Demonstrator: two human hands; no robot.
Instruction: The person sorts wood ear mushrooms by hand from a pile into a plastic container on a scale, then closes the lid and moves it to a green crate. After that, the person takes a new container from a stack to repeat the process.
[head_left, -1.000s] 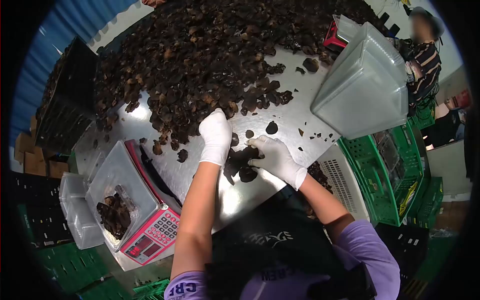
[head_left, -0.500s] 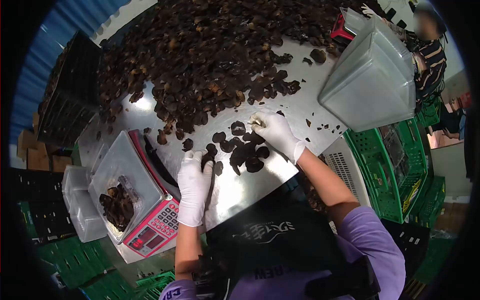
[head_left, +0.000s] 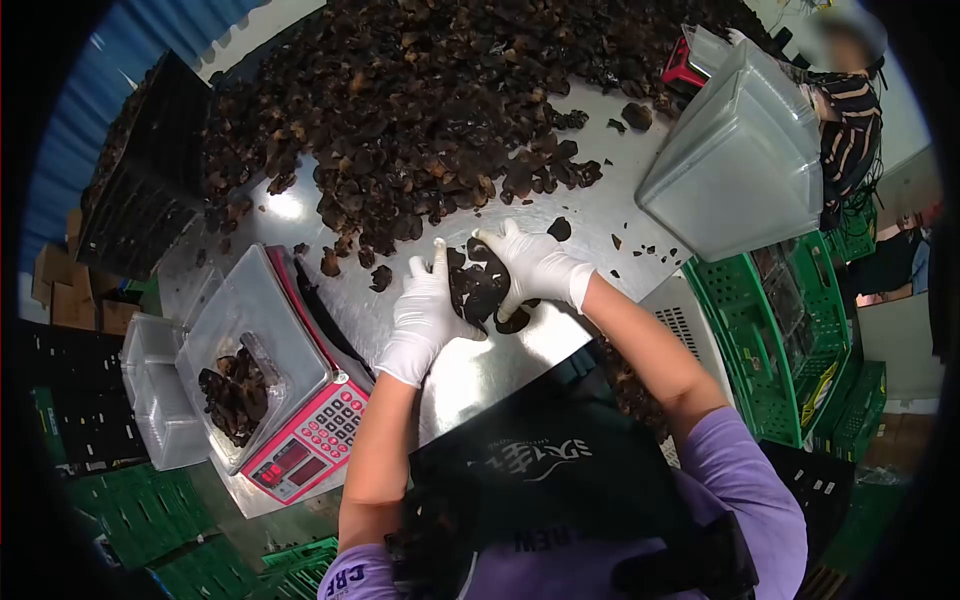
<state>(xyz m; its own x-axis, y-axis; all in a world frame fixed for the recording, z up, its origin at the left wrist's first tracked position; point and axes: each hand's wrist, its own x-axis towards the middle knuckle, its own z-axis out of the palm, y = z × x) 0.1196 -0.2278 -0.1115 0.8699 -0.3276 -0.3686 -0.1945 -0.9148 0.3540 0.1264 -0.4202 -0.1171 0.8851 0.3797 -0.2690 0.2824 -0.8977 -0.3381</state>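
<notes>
A small heap of dark wood ear mushrooms (head_left: 480, 288) lies on the steel table (head_left: 455, 390) between my two gloved hands. My left hand (head_left: 424, 312), in a white glove, rests at the heap's left side with its fingers apart and its thumb pointing inward. On the right, my right hand (head_left: 535, 265) curves around the heap, fingers and thumb spread, touching its edge. A few pieces are partly covered by the fingers. Beyond the hands spreads a large mound of the same mushrooms (head_left: 420, 120).
At left, a pink-and-white scale (head_left: 305, 450) carries a clear plastic tub (head_left: 290, 365) with some mushrooms inside. Stacked clear tubs (head_left: 725, 170) stand at right, above green crates (head_left: 750, 350). A black crate (head_left: 140, 180) leans at far left. Another person (head_left: 850, 130) is behind the tubs.
My hands have come closer together around the small heap, which is now more compact. My left hand moved up and right with its fingers spreading; my right hand opened out along the heap's right side.
</notes>
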